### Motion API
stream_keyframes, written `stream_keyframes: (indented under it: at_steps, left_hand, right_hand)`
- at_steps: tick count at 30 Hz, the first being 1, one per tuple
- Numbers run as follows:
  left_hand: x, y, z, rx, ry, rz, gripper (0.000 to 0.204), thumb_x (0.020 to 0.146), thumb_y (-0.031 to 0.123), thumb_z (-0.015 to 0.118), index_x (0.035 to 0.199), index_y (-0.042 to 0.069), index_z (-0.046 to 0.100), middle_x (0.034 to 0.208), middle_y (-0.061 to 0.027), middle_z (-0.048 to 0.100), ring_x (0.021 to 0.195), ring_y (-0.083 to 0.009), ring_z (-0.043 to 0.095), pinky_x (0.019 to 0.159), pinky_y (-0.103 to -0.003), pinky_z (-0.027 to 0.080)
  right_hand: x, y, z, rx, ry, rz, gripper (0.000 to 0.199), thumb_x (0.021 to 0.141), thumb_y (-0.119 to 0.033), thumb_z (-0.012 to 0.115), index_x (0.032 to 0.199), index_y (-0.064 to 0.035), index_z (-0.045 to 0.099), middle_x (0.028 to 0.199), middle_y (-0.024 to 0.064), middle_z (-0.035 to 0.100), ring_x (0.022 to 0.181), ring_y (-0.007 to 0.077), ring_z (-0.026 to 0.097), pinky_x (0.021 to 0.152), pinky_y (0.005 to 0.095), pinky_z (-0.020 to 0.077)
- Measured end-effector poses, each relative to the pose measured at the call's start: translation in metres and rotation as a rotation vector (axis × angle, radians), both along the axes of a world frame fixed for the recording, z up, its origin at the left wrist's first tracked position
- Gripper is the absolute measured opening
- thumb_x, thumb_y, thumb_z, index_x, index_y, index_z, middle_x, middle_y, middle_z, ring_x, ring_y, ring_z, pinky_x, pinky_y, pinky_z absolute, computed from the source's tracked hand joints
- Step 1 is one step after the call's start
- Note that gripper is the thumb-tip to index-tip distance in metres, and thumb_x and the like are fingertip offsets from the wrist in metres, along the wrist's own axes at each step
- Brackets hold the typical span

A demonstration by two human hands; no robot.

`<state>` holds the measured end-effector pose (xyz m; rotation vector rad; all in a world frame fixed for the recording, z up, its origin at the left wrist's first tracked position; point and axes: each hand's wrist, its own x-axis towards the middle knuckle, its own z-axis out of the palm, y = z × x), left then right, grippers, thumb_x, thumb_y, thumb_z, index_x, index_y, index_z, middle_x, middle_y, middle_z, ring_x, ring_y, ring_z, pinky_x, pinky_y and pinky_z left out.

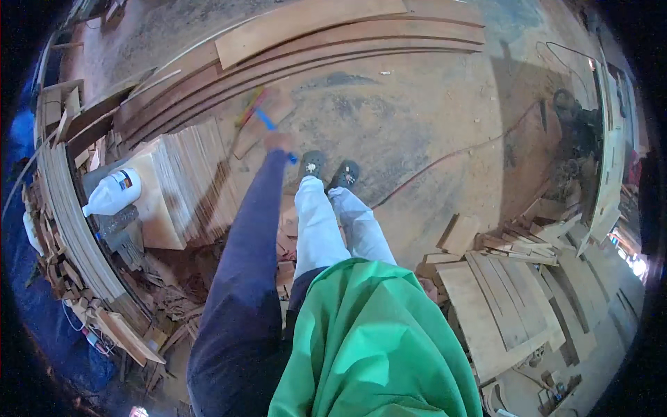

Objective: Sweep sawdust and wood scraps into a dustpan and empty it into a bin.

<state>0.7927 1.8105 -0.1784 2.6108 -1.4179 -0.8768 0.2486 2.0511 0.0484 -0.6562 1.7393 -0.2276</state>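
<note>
My left hand (279, 142) reaches forward from a dark blue sleeve (244, 229), its fingers closed around a blue handle (265, 119). Blue shows on both sides of the fist. Close to the far end of the handle is a blurred red and yellow strip (249, 107); whether the two are joined I cannot tell. Below the hand stands a row of thin wooden boards (198, 174). My right hand does not show. Bright green cloth (379, 340) covers the lower middle of the view, in front of my body.
Long planks (306, 28) lie across the far floor. A white jug (114, 192) rests at the left beside the boards. Plywood pieces (486, 306) and offcuts fill the right. A reddish cable (445, 154) crosses the floor near my dark clogs (313, 164).
</note>
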Motion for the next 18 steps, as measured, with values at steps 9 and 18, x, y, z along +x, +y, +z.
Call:
stream_keyframes:
  at_steps: [9,18]
  left_hand:
    - [-0.113,-0.008,0.131,-0.093,0.382,0.096,0.047,0.072,0.01,0.045,0.117,0.0,0.043,0.089,-0.0229,0.056,0.09,-0.0353,0.053,0.077,-0.04,0.043]
    - [-0.074,0.063,0.231,-0.043,0.976,0.644,0.048,0.078,0.005,0.044,0.126,0.007,0.036,0.064,-0.0028,0.047,0.043,-0.0095,0.045,0.034,-0.025,0.037]
  right_hand:
    - [0.033,-0.019,-0.002,0.098,-0.066,-0.193,0.022,0.082,-0.016,0.052,0.092,0.0032,0.048,0.084,0.0158,0.058,0.067,0.0265,0.06,0.058,0.0377,0.0511]
    - [0.058,-0.018,-0.007,0.092,-0.11,-0.358,0.023,0.08,-0.015,0.055,0.095,0.0016,0.051,0.084,0.0126,0.059,0.072,0.0228,0.059,0.063,0.0337,0.0484]
